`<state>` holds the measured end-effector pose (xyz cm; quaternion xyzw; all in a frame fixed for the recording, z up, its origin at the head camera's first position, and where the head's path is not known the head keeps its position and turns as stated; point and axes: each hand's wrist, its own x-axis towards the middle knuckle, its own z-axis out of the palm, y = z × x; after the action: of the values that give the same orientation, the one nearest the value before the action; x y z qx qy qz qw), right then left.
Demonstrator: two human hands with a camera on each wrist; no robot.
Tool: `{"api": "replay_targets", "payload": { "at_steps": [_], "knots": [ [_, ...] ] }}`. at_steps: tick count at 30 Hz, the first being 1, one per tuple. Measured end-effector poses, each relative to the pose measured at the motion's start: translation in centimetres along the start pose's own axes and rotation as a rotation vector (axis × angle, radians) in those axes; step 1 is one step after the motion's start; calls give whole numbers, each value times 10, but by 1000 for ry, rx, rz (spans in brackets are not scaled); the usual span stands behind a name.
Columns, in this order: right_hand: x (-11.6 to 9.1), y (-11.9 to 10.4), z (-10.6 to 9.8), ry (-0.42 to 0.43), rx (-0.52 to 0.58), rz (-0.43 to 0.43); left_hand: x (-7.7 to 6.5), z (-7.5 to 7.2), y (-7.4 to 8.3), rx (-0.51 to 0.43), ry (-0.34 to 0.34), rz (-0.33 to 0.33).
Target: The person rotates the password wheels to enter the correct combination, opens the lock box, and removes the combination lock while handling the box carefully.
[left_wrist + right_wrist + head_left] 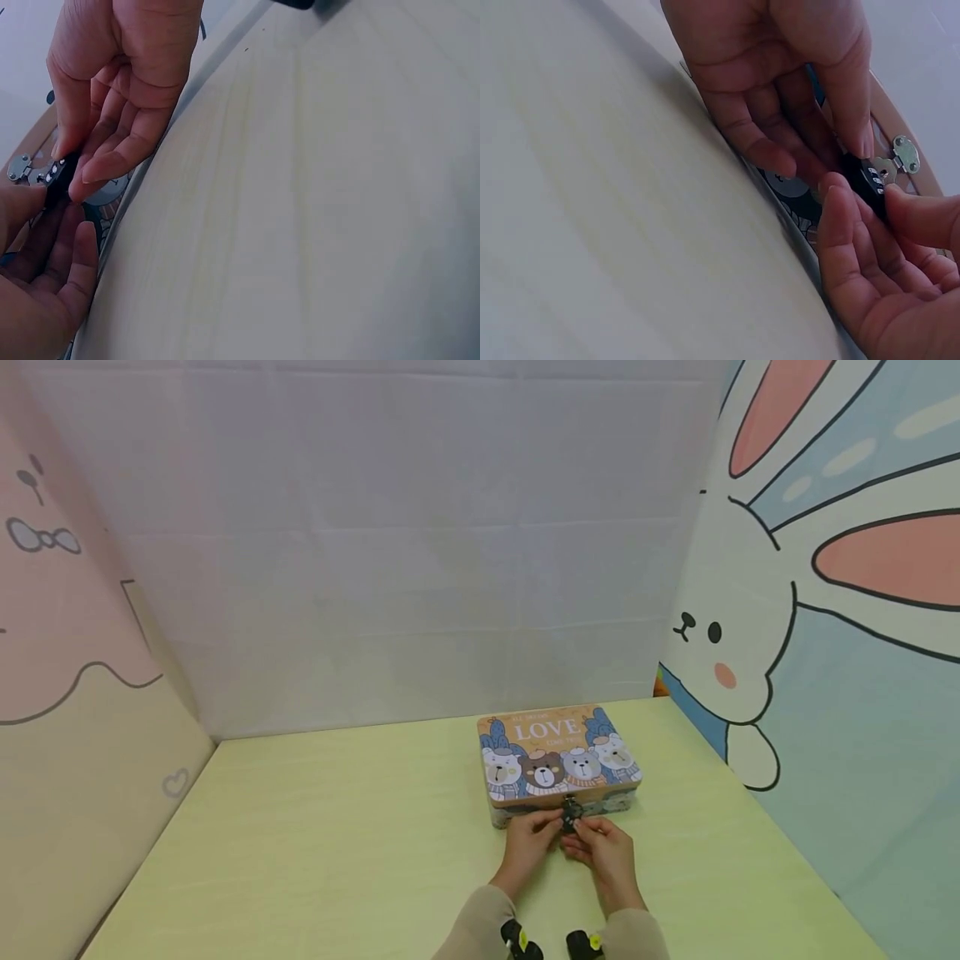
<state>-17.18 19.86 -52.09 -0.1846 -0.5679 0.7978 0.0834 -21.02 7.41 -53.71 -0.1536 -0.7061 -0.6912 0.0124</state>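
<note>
A small black combination padlock [572, 815] with number dials hangs at the metal clasp [906, 154] on the front of a tin box [551, 752]. The lid has printed bears and the word LOVE, and it lies closed. From the left side, my left hand [527, 847] pinches the padlock between thumb and fingers. On the other side my right hand [609, 858] pinches it too, its thumb near the dials. In the right wrist view the dials [874, 178] face outward between both thumbs. Whether the shackle is locked, I cannot tell.
The box stands on a pale yellow-green table [315, 843], toward its back right. A white cloth [375, 552] hangs behind the table. Printed panels rise at both sides, with a rabbit picture [738, 635] on the right one.
</note>
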Motion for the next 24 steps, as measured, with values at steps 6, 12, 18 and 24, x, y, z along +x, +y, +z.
{"api": "replay_targets", "payload": {
  "at_steps": [6, 12, 18, 24],
  "knots": [
    [-1, -2, -4, 4, -19, 7, -2, 1, -1, 73, 0, 48],
    [-4, -8, -6, -16, -78, 10, -1, -2, -2, 67, -13, 17],
    [-2, -14, -8, -51, -157, 7, -1, -6, 2, 3, -38, -38],
    [0, -22, -9, -110, -279, 8, -2, -12, 8, -108, -83, -90]
  ]
}}
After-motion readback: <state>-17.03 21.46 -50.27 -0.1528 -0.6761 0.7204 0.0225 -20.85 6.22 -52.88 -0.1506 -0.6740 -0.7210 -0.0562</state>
